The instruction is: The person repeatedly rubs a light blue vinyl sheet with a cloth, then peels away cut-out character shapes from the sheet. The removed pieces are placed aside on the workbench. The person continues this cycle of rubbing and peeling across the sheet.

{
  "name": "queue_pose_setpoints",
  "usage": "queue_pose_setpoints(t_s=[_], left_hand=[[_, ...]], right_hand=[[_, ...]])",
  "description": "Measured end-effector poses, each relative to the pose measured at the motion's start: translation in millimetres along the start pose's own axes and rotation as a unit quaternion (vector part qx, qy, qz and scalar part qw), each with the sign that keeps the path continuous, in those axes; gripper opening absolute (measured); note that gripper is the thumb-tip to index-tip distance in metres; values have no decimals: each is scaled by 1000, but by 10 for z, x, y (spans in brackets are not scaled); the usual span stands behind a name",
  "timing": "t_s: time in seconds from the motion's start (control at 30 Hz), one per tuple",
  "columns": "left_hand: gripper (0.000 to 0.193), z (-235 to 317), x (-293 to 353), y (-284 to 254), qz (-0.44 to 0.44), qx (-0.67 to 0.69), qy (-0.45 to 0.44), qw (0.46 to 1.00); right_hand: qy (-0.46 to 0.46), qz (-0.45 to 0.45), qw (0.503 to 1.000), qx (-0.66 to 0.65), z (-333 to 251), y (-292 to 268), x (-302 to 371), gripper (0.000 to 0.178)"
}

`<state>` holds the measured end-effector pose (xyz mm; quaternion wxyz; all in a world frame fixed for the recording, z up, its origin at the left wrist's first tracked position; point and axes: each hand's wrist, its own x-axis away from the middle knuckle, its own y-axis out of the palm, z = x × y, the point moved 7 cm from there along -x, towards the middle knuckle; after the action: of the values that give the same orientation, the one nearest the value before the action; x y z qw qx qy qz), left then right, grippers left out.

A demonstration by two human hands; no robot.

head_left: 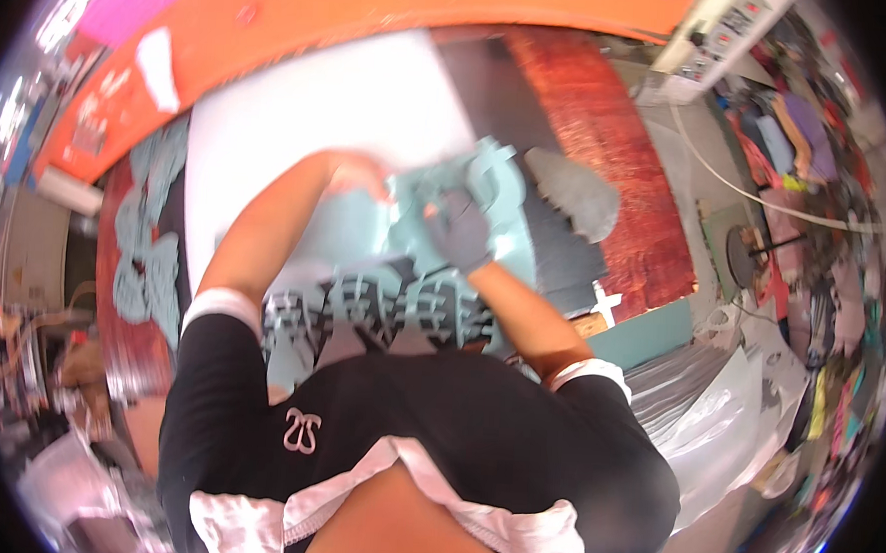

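Observation:
A pale teal sheet, glossy in places, lies in front of me. Its near part is a web of cut-outs with dark gaps. My left hand, bare and smeared by motion, is at the sheet's far edge, and its fingers cannot be made out clearly. In a grey glove with bare fingertips, my right hand is closed on a bunched part of the teal sheet. A curled teal strip rises just right of that hand.
A white board lies under the work, beside a dark panel bearing a grey-green scrap. Teal scraps hang at the left. An orange machine beam spans the far side. A control box stands far right.

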<state>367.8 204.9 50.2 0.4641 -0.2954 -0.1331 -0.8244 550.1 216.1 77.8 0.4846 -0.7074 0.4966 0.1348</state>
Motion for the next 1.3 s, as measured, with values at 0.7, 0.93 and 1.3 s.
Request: queue_pose_setpoints(t_s=[0.7, 0.93, 1.3], left_hand=[[45, 190, 16, 653, -89, 356, 283, 886], [46, 262, -37, 663, -95, 353, 324, 873], [48, 14, 344, -11, 265, 89, 98, 955]], right_hand=[[81, -132, 962, -227, -121, -258, 100, 71], [133, -172, 950, -223, 81, -193, 191, 94], [415, 162, 816, -369, 976, -816, -188, 32]])
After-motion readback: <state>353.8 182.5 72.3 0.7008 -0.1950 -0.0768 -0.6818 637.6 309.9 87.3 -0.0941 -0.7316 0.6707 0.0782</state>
